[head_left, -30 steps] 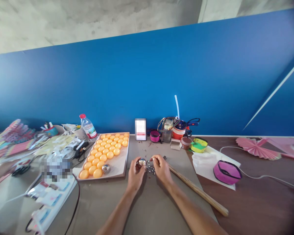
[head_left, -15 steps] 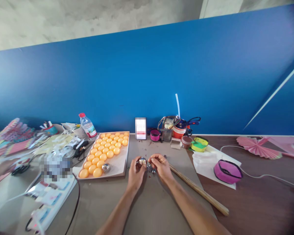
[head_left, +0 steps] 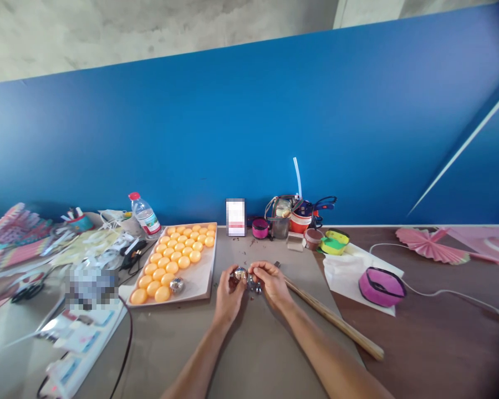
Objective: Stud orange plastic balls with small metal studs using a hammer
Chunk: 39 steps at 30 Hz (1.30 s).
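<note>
My left hand is closed around a shiny silver ball, held between thumb and fingers just above the grey mat. Close to its right side, my right hand has thumb and fingertips pinched together; whatever they hold is too small to make out. Several small shiny silver pieces lie on the mat between the hands. To the left, a shallow white tray carries rows of orange balls. A second silver ball, with a mirrored surface, sits in that tray beside the orange ones.
A wooden-handled tool lies right of my right hand. Behind stand a phone-like screen, cups and a pink container. A purple mesh pouch rests on white paper. Left are a bottle, a power strip and cables.
The scene has shifted slightly left in view. My right fingertips are a little closer to the silver ball; my left hand keeps its hold.
</note>
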Each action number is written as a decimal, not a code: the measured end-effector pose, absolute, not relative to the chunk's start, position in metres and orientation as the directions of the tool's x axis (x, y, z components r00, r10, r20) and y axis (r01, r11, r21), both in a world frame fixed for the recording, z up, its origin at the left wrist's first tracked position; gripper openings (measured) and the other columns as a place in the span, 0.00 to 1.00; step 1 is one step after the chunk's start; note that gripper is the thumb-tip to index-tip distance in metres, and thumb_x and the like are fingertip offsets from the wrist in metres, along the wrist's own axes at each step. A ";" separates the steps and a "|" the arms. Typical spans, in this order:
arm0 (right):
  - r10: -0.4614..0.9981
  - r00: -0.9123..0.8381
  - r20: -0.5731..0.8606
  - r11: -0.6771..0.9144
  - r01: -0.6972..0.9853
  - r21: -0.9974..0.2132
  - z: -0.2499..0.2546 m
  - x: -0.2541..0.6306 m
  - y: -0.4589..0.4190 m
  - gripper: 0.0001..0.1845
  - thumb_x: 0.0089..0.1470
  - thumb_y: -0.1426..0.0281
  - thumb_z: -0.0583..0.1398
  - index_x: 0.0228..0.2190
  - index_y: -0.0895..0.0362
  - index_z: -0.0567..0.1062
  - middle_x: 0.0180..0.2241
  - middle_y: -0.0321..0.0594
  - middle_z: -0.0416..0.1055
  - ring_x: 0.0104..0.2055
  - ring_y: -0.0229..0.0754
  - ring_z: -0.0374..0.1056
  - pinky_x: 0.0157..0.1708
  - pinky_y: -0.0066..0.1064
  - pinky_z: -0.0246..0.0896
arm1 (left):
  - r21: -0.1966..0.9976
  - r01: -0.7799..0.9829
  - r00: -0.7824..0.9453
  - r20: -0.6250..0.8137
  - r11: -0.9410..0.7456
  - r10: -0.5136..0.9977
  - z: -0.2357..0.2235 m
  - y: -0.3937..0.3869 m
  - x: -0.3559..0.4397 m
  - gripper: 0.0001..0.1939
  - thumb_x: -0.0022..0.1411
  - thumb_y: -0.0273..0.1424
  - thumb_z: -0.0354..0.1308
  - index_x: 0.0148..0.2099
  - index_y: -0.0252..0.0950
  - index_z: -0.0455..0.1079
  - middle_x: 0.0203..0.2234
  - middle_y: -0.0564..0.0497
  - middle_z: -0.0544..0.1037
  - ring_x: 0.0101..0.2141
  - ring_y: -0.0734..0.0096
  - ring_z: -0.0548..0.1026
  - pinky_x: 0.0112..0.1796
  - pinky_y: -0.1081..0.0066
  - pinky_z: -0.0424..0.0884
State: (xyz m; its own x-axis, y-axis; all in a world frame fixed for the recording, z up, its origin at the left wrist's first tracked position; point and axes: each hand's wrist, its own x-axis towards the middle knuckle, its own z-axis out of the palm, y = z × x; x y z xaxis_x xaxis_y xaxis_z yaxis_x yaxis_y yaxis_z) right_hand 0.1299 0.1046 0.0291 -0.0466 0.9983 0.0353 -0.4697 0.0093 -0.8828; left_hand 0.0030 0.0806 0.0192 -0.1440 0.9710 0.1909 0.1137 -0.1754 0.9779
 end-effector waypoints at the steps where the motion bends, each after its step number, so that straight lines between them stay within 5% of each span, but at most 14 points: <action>1: 0.998 -0.053 0.032 0.003 -0.473 -0.881 0.029 0.130 0.105 0.10 0.40 0.65 0.62 0.26 0.58 0.73 0.24 0.36 0.71 0.21 0.32 0.59 0.25 0.26 0.56 | 0.979 0.109 -0.144 0.187 -0.172 0.972 0.020 0.080 0.003 0.21 0.52 0.38 0.58 0.47 0.35 0.65 0.36 0.47 0.72 0.35 0.69 0.72 0.38 0.69 0.68; 11: 0.998 -0.030 0.047 0.032 -0.391 -0.920 0.025 0.130 0.108 0.11 0.39 0.67 0.61 0.29 0.57 0.73 0.26 0.35 0.71 0.24 0.33 0.62 0.28 0.27 0.58 | 0.976 0.128 -0.152 0.195 -0.176 0.969 0.022 0.080 0.003 0.21 0.49 0.38 0.60 0.45 0.36 0.66 0.36 0.48 0.72 0.35 0.69 0.71 0.38 0.70 0.68; 21: 0.991 -0.118 0.065 0.033 -0.257 -0.966 0.025 0.129 0.104 0.07 0.44 0.65 0.58 0.26 0.57 0.70 0.15 0.28 0.62 0.19 0.32 0.57 0.23 0.25 0.52 | 0.931 0.266 -0.128 0.290 -0.249 0.948 0.020 0.080 0.001 0.17 0.53 0.32 0.57 0.46 0.37 0.65 0.35 0.49 0.70 0.35 0.69 0.71 0.38 0.68 0.67; 33: 0.974 -0.173 0.144 0.143 -0.019 -0.990 0.035 0.132 0.100 0.07 0.45 0.66 0.57 0.22 0.57 0.69 0.22 0.32 0.64 0.28 0.35 0.59 0.29 0.25 0.54 | 0.876 0.375 -0.103 0.364 -0.303 0.926 0.029 0.075 0.002 0.16 0.54 0.29 0.55 0.47 0.37 0.64 0.36 0.49 0.70 0.36 0.68 0.69 0.39 0.66 0.67; 39: 0.975 -0.215 0.062 0.057 -0.030 -0.998 0.037 0.130 0.099 0.08 0.44 0.64 0.56 0.23 0.57 0.68 0.22 0.32 0.63 0.25 0.35 0.58 0.25 0.25 0.53 | 0.842 0.415 -0.089 0.414 -0.344 0.906 0.029 0.074 0.002 0.15 0.54 0.27 0.54 0.46 0.37 0.64 0.37 0.48 0.69 0.38 0.67 0.69 0.39 0.66 0.67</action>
